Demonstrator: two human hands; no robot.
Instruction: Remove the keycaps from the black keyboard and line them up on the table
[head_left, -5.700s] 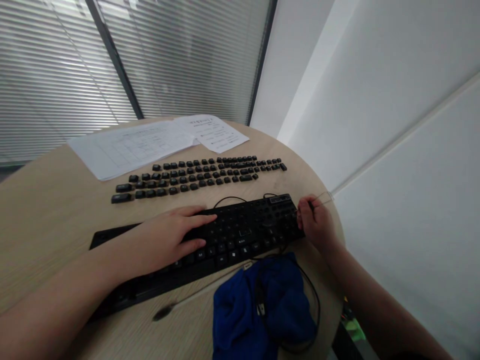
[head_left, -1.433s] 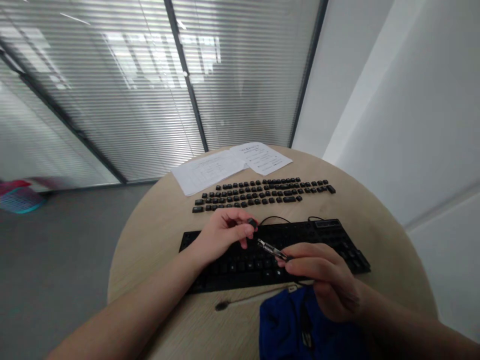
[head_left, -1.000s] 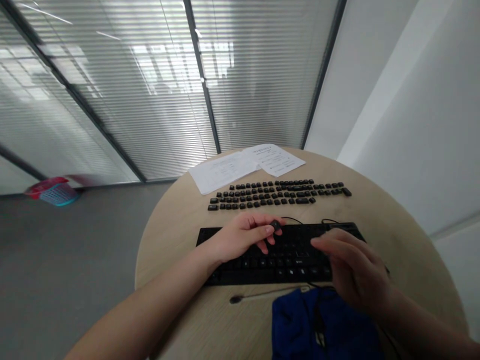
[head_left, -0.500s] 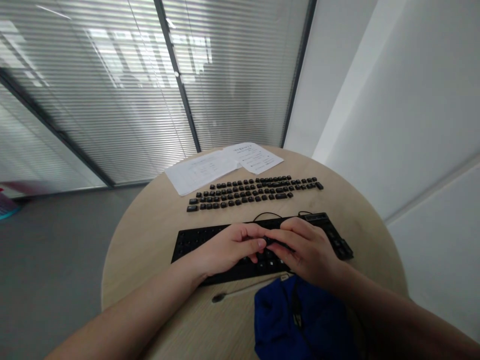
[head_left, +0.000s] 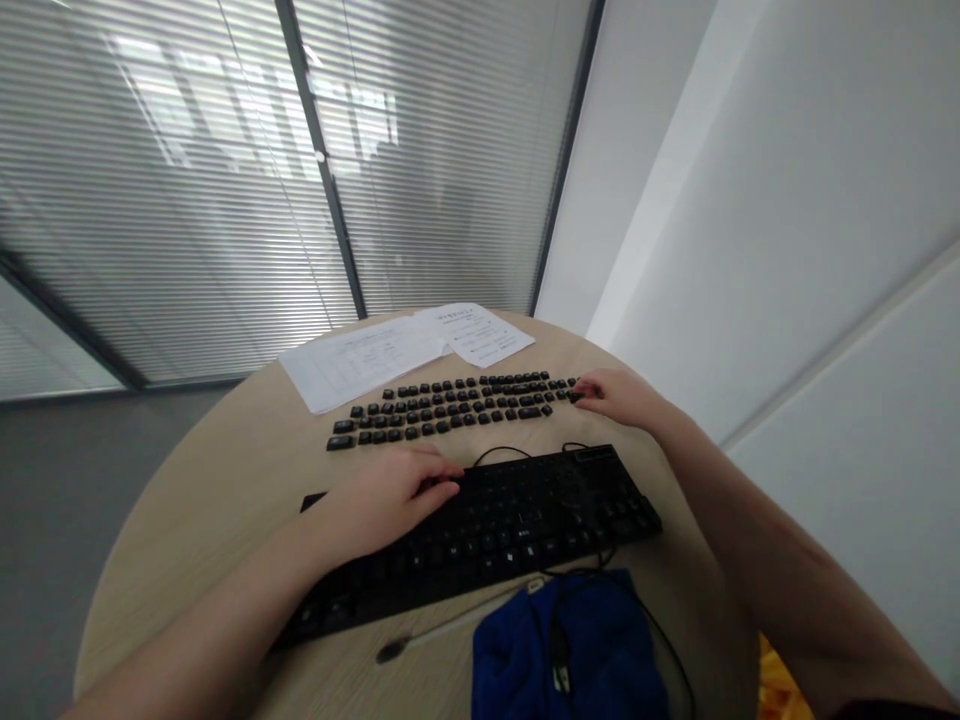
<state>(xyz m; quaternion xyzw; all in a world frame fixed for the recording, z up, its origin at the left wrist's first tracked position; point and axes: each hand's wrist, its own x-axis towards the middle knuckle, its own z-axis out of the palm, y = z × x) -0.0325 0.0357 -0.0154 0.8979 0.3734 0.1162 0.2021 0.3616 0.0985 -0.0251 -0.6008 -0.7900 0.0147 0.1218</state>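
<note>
A black keyboard (head_left: 517, 520) lies on the round table, with several of its keycaps off its upper part. My left hand (head_left: 390, 500) rests over the keyboard's left half, thumb and fingers apart and nothing visible between them. Beyond the keyboard, loose black keycaps (head_left: 457, 408) are laid out in rows. At the right end of those rows, my right hand (head_left: 619, 397) has its fingertips pinched at a small black keycap (head_left: 576, 396), partly hidden by the fingers.
White printed sheets (head_left: 367, 360) lie at the table's far side. A blue cloth (head_left: 517, 650) with a black cable (head_left: 559, 645) on it sits at the near edge. Beside it lies a thin stick with a dark tip (head_left: 391, 650). A white wall (head_left: 810, 200) stands to the right.
Both hands were together over the keyboard's middle. My right hand has moved away to the right end of the keycap rows; my left has drawn back leftward. The view has shifted.
</note>
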